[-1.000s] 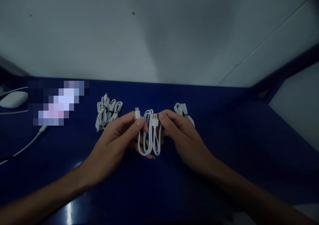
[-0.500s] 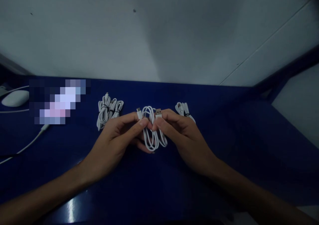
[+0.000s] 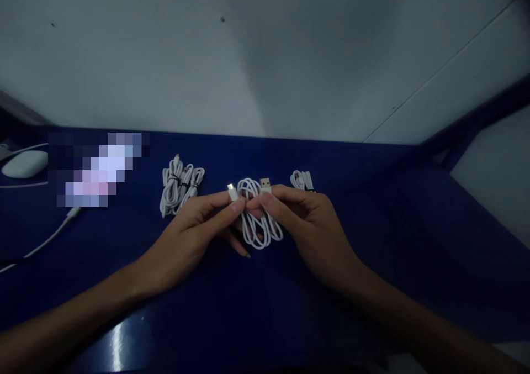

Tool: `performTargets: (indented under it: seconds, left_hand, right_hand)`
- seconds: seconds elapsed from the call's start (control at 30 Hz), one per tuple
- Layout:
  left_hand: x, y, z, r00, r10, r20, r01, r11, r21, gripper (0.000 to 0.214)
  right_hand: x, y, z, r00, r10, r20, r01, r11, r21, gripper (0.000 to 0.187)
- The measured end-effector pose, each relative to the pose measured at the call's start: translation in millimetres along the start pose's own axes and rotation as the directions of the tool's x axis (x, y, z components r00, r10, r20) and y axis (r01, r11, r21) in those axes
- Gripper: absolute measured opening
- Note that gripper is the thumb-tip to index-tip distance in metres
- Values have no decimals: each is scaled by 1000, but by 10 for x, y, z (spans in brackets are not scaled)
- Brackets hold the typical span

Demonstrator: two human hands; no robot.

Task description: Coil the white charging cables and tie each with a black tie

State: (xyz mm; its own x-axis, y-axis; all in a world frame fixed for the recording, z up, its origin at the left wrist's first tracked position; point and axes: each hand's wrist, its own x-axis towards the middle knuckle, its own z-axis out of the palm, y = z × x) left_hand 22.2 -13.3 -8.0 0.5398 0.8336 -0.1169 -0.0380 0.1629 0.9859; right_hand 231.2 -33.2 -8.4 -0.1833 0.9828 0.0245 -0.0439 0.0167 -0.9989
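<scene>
A white USB cable folded into loops hangs between both my hands above the blue table. My left hand pinches the end with the small plug between thumb and forefinger. My right hand pinches the loops just under the larger USB plug, which sticks up. The two hands are close together, fingertips almost touching. A pile of tied white cables lies on the table to the left of my left hand. Another tied white cable lies just behind my right hand, partly hidden by it.
At the far left a white mouse-like object and a thin white wire lie on the table, beside a blurred-out patch. A pale wall rises behind the table. The table's right edge runs diagonally at the upper right.
My hands have come closer together and bunched the cable's loops shorter. The loops have shifted a little to the right, and the large plug now stands above my right fingers.
</scene>
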Motion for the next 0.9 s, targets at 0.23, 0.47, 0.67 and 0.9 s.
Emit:
performTargets:
  seconds: [0.23,0.47,0.67,0.9]
  left_hand:
    - [-42,-3,57,999,-31,-25,29,997,-75,36]
    - [-62,-11,50,998,-53,-17,51,993,-107,39]
    - [-47,-9,45,999,-49,-2,49,995,-87,42]
    - [-49,-34,34,1000,-21,-1,21,996,-85,43]
  right_hand:
    - [-14,35,37,998,-56,35,52,993,105,21]
    - [-6,28,41,995,-93,45,89,992,92,24]
    - [-7,40,34,994,-107,27,105,993,58,21]
    - [-15,44,40,993,-120,8,119,992,51,19]
